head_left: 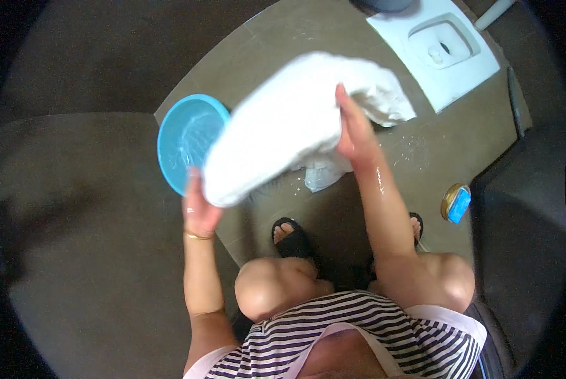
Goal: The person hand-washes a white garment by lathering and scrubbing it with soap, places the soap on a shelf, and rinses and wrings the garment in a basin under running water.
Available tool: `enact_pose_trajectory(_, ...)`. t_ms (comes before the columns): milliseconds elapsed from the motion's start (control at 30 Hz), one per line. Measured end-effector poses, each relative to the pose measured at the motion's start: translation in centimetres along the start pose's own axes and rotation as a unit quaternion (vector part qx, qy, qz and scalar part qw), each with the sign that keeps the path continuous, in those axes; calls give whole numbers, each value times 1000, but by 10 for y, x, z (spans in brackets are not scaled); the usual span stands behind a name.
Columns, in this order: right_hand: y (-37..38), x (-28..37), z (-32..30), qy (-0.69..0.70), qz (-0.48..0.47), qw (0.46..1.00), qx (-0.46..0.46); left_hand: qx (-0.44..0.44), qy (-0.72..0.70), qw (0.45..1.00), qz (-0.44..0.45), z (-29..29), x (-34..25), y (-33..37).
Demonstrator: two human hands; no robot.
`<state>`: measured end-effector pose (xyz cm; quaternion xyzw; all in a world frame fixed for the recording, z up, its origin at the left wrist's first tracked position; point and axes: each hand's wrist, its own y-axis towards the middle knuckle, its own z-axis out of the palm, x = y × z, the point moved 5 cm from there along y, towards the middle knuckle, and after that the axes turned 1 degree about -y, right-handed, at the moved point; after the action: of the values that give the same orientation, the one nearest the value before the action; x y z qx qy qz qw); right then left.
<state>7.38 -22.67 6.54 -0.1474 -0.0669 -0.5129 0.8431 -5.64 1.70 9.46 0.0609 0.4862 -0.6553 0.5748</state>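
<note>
White cloth [283, 126], head view: we're holding it up over the floor [422, 167], left side overlapping the blue basin [168, 148]. Our left hand [202, 207] is gripping its lower left end, slightly blurred; our right hand [359, 134] is clasping the right part, thumb up, other fingers hidden. Blue block [460, 206] is sitting on a round dish [447, 203], well right.

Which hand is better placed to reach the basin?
Left hand, probably: it's beside the blue basin, at one end of the white cloth; the right hand is farther off.
</note>
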Motion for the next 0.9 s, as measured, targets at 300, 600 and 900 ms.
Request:
enact_pose_trajectory(300,-119,-21,-147,-290,-94,829,-469,47,86,980,-174,-88,152,60)
enact_pose_trajectory(600,-108,6,-108,-669,-311,595,-319,75,33,990,118,-49,45,45)
enact_pose_trajectory(900,21,-15,-31,-845,-70,529,39,79,164,957,225,-24,-14,-5)
